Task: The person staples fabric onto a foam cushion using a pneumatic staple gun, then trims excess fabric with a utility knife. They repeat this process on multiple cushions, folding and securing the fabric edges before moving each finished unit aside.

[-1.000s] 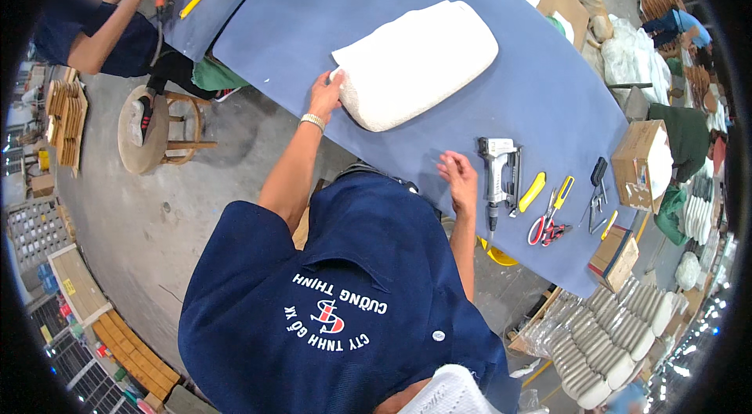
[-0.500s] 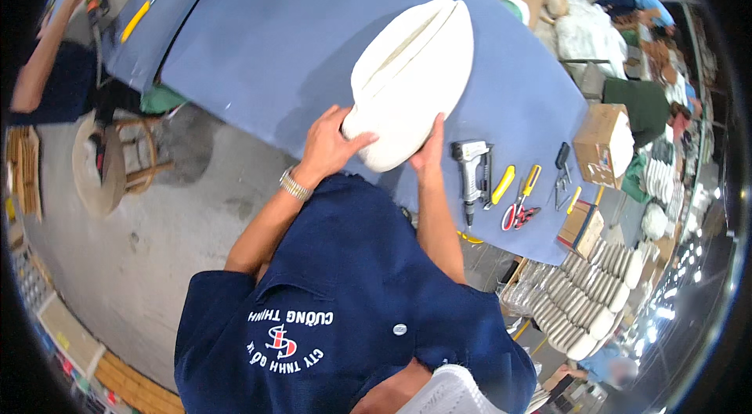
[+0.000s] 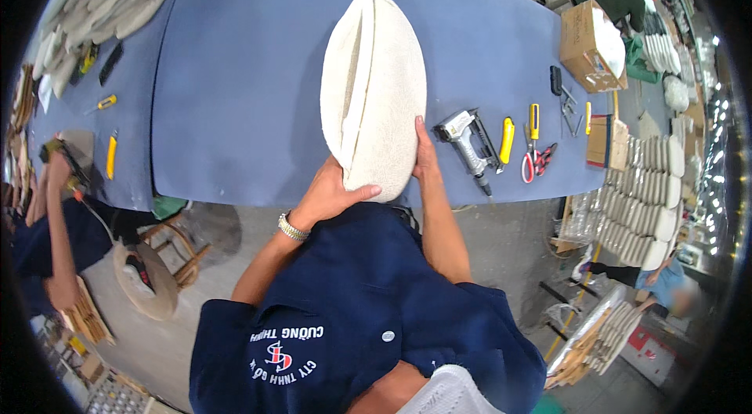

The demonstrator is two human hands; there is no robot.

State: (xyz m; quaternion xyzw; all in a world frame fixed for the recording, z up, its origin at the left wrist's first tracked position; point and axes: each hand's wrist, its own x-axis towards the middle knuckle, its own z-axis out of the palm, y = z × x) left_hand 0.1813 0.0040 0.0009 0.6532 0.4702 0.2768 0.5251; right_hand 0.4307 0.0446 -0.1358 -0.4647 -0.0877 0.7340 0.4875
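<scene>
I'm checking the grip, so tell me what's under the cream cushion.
Around the cream cushion, the blue table shows, shadowed on the left. The left hand has its thumb on top; its other fingers are hidden beneath. Whatever lies directly underneath is covered.

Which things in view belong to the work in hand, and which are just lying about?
In the work:
- cream padded piece, held by the left hand, with the right hand at its right edge

Lying untouched:
- staple gun
- yellow cutter
- screwdriver
- scissors
- cardboard box
</scene>
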